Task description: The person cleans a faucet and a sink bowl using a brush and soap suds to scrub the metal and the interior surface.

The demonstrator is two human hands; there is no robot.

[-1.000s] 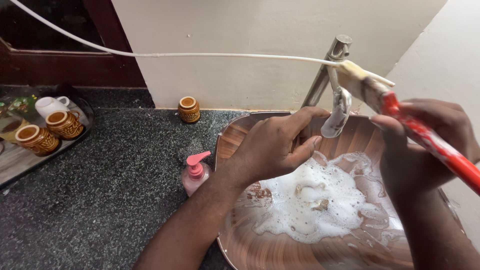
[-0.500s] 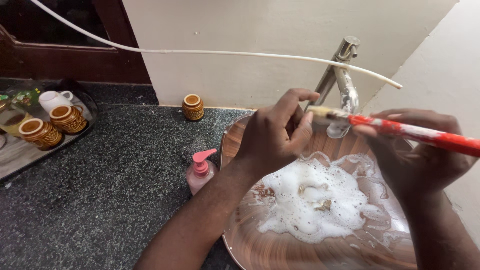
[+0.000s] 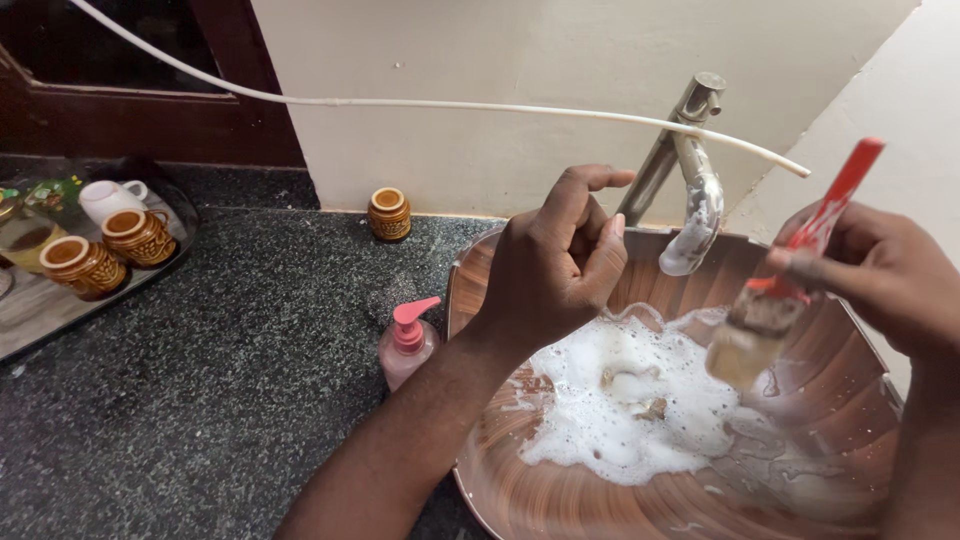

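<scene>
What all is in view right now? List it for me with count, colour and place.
paintbrush: 1, red handle, pale bristles down, over the basin
basin: 1, brown wood-grain, right of counter, holding white foam
tap: 1, metal, behind basin, foam on spout
soap pump bottle: 1, pink, left of basin
brown cups: 3, one by the wall, two on the tray
white cup: 1, on tray
tray: 1, dark, far left
tube: 1, white, across the wall
counter: dark speckled
left hand: empty, curled, above basin
right hand: holding paintbrush

Red-handled paintbrush (image 3: 775, 290), bristles down, over basin
</scene>
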